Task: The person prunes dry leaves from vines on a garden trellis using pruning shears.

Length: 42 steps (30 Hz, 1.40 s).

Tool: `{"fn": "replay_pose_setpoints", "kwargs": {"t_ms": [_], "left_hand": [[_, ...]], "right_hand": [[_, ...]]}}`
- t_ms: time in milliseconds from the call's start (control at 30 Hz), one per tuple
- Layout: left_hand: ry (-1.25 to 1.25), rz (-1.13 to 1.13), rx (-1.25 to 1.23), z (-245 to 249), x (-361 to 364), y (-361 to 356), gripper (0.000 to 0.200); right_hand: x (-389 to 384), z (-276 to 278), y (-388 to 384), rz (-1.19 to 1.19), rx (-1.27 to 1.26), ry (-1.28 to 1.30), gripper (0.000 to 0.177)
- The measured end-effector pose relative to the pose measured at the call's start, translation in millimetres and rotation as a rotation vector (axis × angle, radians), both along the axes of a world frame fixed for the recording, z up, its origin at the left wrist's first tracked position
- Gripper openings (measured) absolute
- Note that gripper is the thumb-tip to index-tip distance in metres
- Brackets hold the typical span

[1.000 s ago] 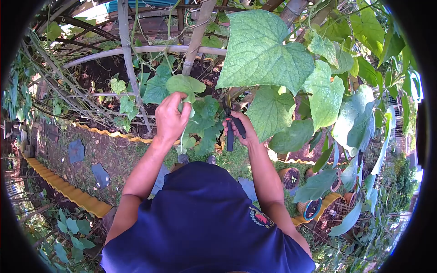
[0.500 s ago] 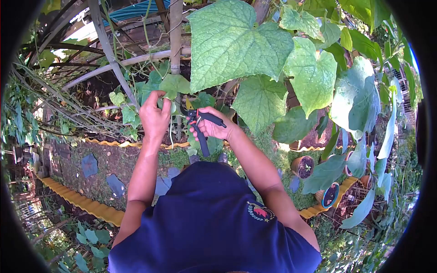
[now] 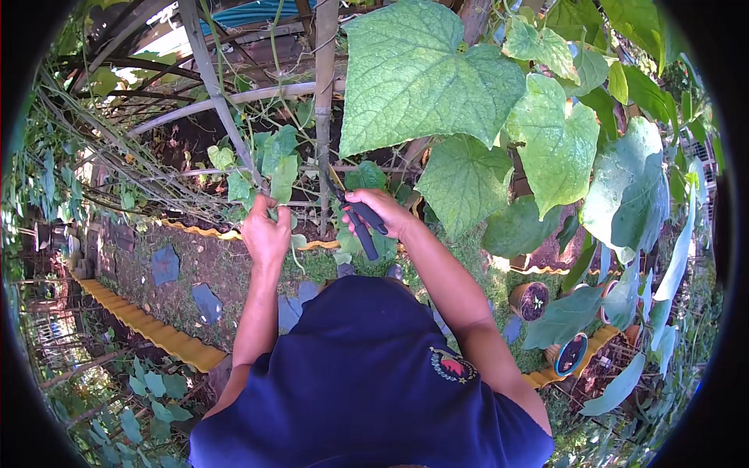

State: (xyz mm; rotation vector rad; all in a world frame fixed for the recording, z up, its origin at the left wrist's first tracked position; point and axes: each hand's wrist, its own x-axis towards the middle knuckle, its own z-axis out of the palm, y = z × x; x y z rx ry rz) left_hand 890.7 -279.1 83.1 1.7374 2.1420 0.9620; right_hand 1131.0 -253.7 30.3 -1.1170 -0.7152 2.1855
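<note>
One leaf (image 3: 284, 179), likely light, soft and easily torn, rises just above the left grip (image 3: 266, 234), seemingly pinched near its base; its stalk should bear holding best. The right grip (image 3: 382, 210) wraps the shears (image 3: 364, 240).

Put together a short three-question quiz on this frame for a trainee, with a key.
1. Which hand holds the pruners?
2. True or false: the blue-rimmed pot is on the person's right side.
3. The fingertips of the left hand are at:
a) the yellow edging
b) a green leaf
c) the shirt

Key: 1. the right hand; 2. true; 3. b
</note>
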Motion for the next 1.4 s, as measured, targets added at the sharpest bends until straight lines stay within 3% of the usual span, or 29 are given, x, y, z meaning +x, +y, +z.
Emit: {"fn": "replay_pose_setpoints", "kwargs": {"t_ms": [300, 367, 500, 600, 633, 700, 767, 800, 867, 1067, 1133, 1267, 1400], "left_hand": [[-0.011, -0.027, -0.013, -5, 3, -3, 0.012], [-0.045, -0.054, -0.024, -5, 3, -9, 0.013], [-0.228, -0.328, -0.267, 9, 11, -21, 0.014], [-0.352, -0.466, -0.273, 8, 33, -3, 0.015], [-0.317, -0.438, -0.382, 21, 44, 9, 0.016], [-0.431, -0.459, -0.127, -5, 67, 41, 0.021], [-0.562, -0.389, -0.252, -17, 93, 78, 0.023], [-0.517, -0.392, -0.061, -54, 107, 105, 0.027], [-0.59, -0.347, -0.122, -50, 130, 139, 0.028], [-0.591, -0.019, -0.315, -68, 170, 216, 0.041], [-0.646, 0.105, -0.124, -76, 184, 226, 0.052], [-0.661, 0.047, -0.144, -80, 184, 215, 0.05], [-0.959, -0.281, -0.196, -99, 168, 177, 0.044]], "right_hand": [[-11, 8, 17, -0.045, 0.232, -0.188, 0.031], [5, 2, 7, -0.03, 0.143, -0.155, 0.033], [45, -8, -32, -0.079, -0.001, -0.079, 0.033], [76, -30, -66, -0.091, -0.094, -0.086, 0.032], [85, -35, -77, -0.129, -0.133, -0.068, 0.032], [98, -45, -101, -0.205, -0.208, -0.034, 0.032], [108, -49, -124, -0.241, -0.234, -0.051, 0.032], [111, -51, -132, -0.25, -0.244, -0.059, 0.032], [119, -58, -149, -0.279, -0.27, -0.033, 0.033], [123, -64, -181, -0.399, -0.317, -0.025, 0.04], [118, -59, -184, -0.423, -0.316, -0.042, 0.036], [112, -53, -186, -0.413, -0.33, -0.006, 0.034], [113, -56, -190, -0.389, -0.355, -0.111, 0.035]]}}
